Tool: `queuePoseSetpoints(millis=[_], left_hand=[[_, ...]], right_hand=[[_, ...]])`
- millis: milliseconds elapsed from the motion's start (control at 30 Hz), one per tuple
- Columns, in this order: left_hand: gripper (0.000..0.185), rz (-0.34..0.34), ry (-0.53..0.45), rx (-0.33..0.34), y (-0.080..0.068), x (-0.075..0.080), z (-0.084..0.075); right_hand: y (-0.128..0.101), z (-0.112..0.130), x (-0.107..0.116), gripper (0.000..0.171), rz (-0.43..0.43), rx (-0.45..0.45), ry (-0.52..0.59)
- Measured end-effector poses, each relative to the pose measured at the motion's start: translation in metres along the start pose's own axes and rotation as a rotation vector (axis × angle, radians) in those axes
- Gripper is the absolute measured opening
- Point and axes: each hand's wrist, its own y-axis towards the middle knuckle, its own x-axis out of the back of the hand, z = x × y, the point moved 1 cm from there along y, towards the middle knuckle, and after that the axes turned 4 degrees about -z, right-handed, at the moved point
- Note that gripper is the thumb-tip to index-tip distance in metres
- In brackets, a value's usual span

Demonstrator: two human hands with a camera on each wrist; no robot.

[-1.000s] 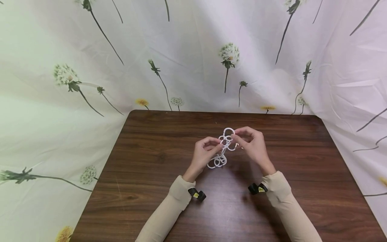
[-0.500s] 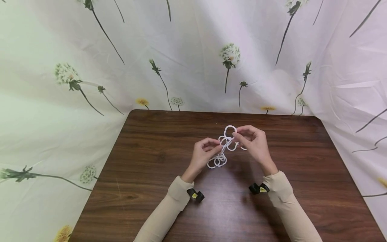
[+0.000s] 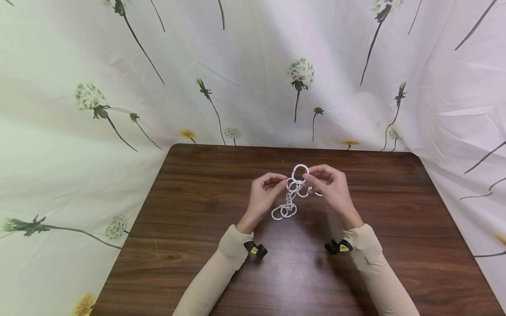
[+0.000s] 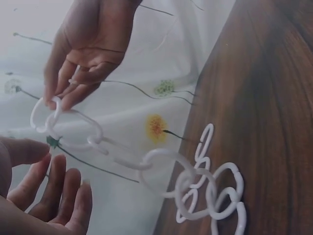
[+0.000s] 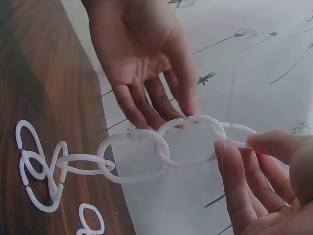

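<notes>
A chain of white plastic links (image 5: 139,181) hangs between my hands, each link an open-gapped oval. My right hand (image 3: 333,188) pinches a link (image 3: 300,165) near the chain's upper end between thumb and fingertips. Beside it, the left hand (image 3: 261,194) has its fingertips close to an adjoining link. In the left wrist view the left fingers (image 4: 57,183) are loosely bent with no link seen between them; whether a fingertip touches the chain is hard to tell. The chain's lower links (image 4: 238,176) appear over the table in a bunch.
More white links (image 3: 319,194) show just past the right hand's fingers. Beneath everything is a dark wood-grain table (image 3: 197,219). A flower-printed white cloth (image 3: 257,87) stands behind and along the sides. Black wrist cameras (image 3: 256,249) sit on both cuffs.
The left hand has come off the link it was pinching and shifted slightly up and left. The chain's middle now hangs straighter. My right hand has risen a little, keeping its pinch.
</notes>
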Motion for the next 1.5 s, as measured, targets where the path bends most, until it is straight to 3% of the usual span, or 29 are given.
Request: queuePoseSetpoints(millis=[267, 533, 667, 833, 1033, 1233, 1500], left_hand=[[0.023, 0.028, -0.051, 0.032, 0.005, -0.006, -0.006], [0.028, 0.017, -0.176, 0.17, 0.004, -0.009, -0.008], [0.028, 0.013, -0.207, 0.206, 0.005, -0.01, -0.007], [0.027, 0.003, -0.205, 0.224, 0.005, -0.01, -0.006], [0.026, -0.023, -0.185, 0.229, 0.006, -0.009, -0.005], [0.026, -0.049, -0.224, 0.244, 0.007, -0.009, -0.002], [0.029, -0.082, -0.236, 0.254, 0.007, -0.006, -0.001]], right_hand=[[-0.001, -0.001, -0.002, 0.02, 0.025, -0.026, 0.074], [-0.001, -0.006, -0.005, 0.033, 0.031, -0.078, 0.154], [0.0, -0.008, -0.005, 0.036, 0.032, -0.106, 0.161], [0.0, -0.01, -0.005, 0.041, 0.044, -0.123, 0.138], [0.0, -0.01, -0.003, 0.034, 0.066, -0.131, 0.111], [0.002, -0.011, 0.001, 0.033, 0.079, -0.11, 0.05], [0.007, -0.018, 0.016, 0.028, 0.058, -0.021, -0.182]])
